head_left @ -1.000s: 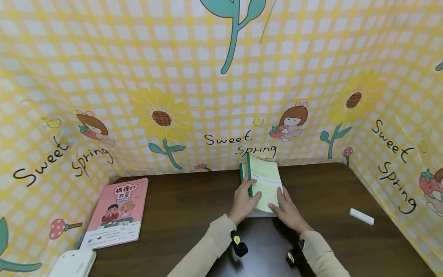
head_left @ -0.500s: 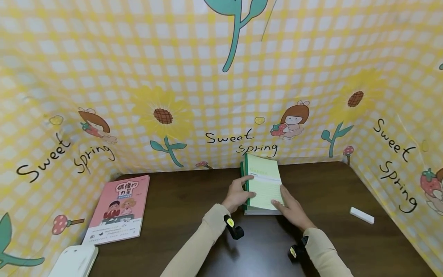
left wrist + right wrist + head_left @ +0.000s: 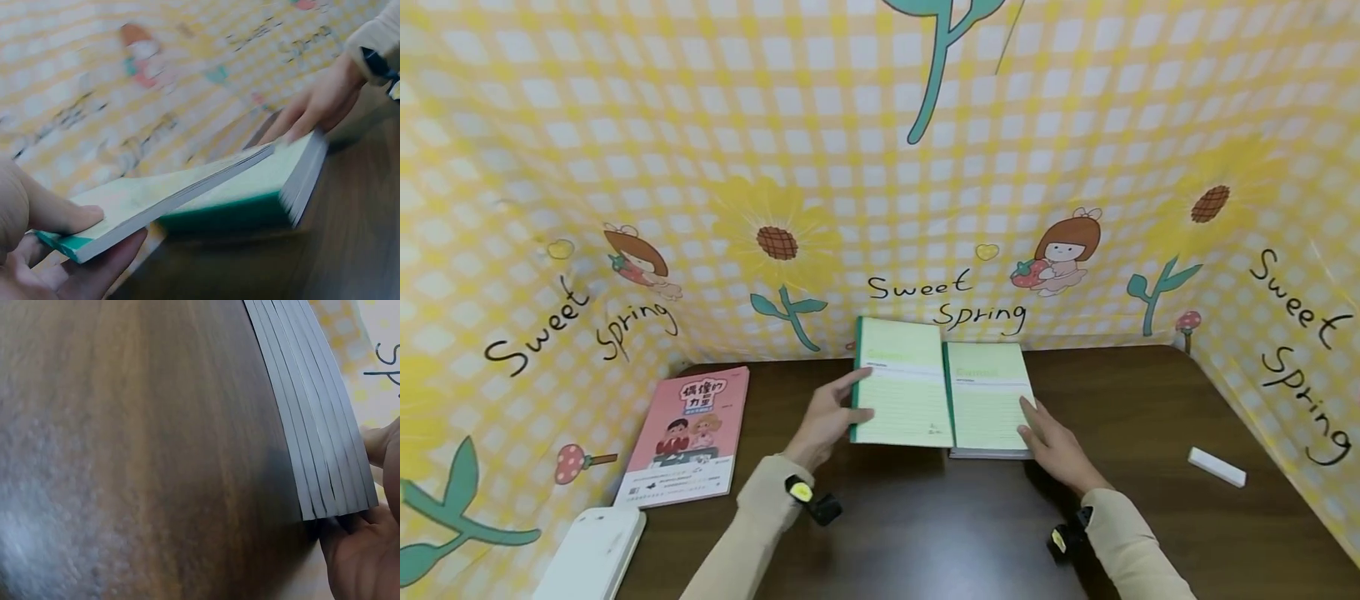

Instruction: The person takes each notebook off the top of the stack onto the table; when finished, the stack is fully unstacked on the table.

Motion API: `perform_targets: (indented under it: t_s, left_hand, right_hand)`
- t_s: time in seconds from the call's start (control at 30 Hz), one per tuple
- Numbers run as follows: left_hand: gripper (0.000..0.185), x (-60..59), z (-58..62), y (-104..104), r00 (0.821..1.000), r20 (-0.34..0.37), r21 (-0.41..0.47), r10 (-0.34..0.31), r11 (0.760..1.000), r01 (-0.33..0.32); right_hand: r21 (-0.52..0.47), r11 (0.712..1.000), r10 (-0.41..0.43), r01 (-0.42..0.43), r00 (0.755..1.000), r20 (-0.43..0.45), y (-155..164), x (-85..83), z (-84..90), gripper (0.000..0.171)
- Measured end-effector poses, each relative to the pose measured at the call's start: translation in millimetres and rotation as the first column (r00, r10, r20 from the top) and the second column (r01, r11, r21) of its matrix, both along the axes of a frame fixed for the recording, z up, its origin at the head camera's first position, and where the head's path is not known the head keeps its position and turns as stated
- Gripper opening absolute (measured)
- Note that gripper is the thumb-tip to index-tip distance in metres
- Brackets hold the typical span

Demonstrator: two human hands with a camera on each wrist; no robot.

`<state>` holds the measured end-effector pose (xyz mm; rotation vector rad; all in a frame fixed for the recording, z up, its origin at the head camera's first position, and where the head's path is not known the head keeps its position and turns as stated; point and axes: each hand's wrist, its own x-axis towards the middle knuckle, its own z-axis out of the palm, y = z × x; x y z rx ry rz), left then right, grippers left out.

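My left hand (image 3: 823,423) pinches a pale green notebook (image 3: 901,387) by its dark green spine, thumb on the cover and fingers beneath. In the left wrist view, this notebook (image 3: 140,203) is tilted, its far edge reaching over the neighbouring stack. That stack of notebooks (image 3: 988,400), with the same pale green cover and green spine, lies on the table just to the right. My right hand (image 3: 1060,446) grips the stack's right edge. In the right wrist view, the thumb is at the cover side of the layered white page edges (image 3: 315,425), with fingers curled around the lower corner.
A pink book (image 3: 688,437) lies at the left of the dark wooden table (image 3: 910,533). Nearer on that side is a white device-like box (image 3: 591,554). A small white bar (image 3: 1217,467) lies at the right. Yellow checked cloth (image 3: 880,192) encloses the back and sides.
My left hand has lifted the top notebook off the stack and moved it left, uncovering a matching notebook. My right hand stays at the stack's right edge. The head view has shifted slightly.
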<state>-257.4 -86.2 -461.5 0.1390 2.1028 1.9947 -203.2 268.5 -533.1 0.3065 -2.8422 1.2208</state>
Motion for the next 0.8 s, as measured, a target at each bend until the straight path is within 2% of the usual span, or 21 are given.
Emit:
perform_targets:
  t_s: [0.1,0.2,0.3,0.33,0.37,0.4,0.47,0.5,0.57,0.6,0.63,0.7,0.77,0.8]
  left_hand:
    - [0.062,-1.2,-9.3,-16.8,0.999,0.042,0.032,0.012,0.999,-0.013]
    - [0.062,-4.4,-28.5,-22.6,0.999,0.04,-0.021,0.002,1.0,-0.001]
    - [0.062,-5.3,-49.2,-25.6,1.0,0.024,-0.142,0.0,0.99,0.004]
    - [0.062,-5.2,-55.3,-26.4,1.0,0.013,-0.183,-0.001,0.983,0.003]
    - [0.061,-4.9,-60.3,-26.9,1.0,-0.018,-0.258,-0.004,0.966,-0.001]
    - [0.061,-4.3,-63.6,-26.9,0.998,-0.062,-0.337,-0.012,0.941,-0.01]
    - [0.058,-2.2,-65.4,-25.2,0.985,-0.168,-0.501,-0.035,0.864,-0.054]
    - [0.056,-0.9,-64.5,-22.9,0.973,-0.227,-0.564,-0.05,0.821,-0.09]
    - [0.051,2.4,-58.6,-14.4,0.936,-0.341,-0.67,-0.09,0.721,-0.174]
    - [0.05,4.2,-54.7,-8.3,0.914,-0.387,-0.696,-0.12,0.688,-0.204]
    - [0.049,6.8,-51.8,-1.4,0.899,-0.412,-0.719,-0.149,0.66,-0.22]
    - [0.051,12.3,-47.9,14.2,0.869,-0.438,-0.75,-0.229,0.626,-0.213]
    - [0.059,18.2,-46.5,29.5,0.855,-0.403,-0.803,-0.327,0.574,-0.158]
    - [0.06,20.8,-47.5,36.0,0.853,-0.368,-0.833,-0.37,0.539,-0.125]
  right_hand:
    - [0.018,1.0,-0.012,0.013,1.0,-0.024,6.0,0.2,1.1,0.055]
    - [0.016,1.0,-0.017,0.017,0.999,-0.03,6.3,0.6,-1.3,0.056]
    - [0.012,1.0,-0.003,0.003,1.0,-0.022,1.4,-0.2,-5.6,0.056]
    - [0.009,1.0,0.0,0.0,1.0,-0.019,-0.4,-0.5,-6.9,0.057]
    - [0.009,1.0,0.0,0.0,1.0,-0.017,-2.2,-0.6,-7.9,0.057]
    - [0.005,1.0,-0.001,0.001,1.0,-0.014,-3.7,-0.6,-8.3,0.057]
    - [0.008,1.0,-0.004,0.004,1.0,-0.015,-5.3,-0.3,-8.3,0.056]
    - [0.008,1.0,-0.006,0.006,1.0,-0.016,-5.6,0.0,-7.6,0.056]
    - [0.017,1.0,-0.007,0.007,1.0,-0.027,-5.4,0.5,-5.5,0.056]
    - [0.021,1.0,-0.009,0.01,0.999,-0.034,-4.9,0.7,-4.2,0.056]
    - [0.029,1.0,-0.009,0.01,0.999,-0.037,-4.6,0.8,-4.0,0.056]
    - [0.034,0.999,-0.008,0.01,0.999,-0.038,-4.3,1.1,-3.8,0.056]
    - [0.039,0.999,-0.01,0.011,0.999,-0.033,-4.9,1.2,-4.5,0.056]
    - [0.037,0.999,-0.009,0.01,1.0,-0.029,-5.7,1.4,-4.8,0.056]
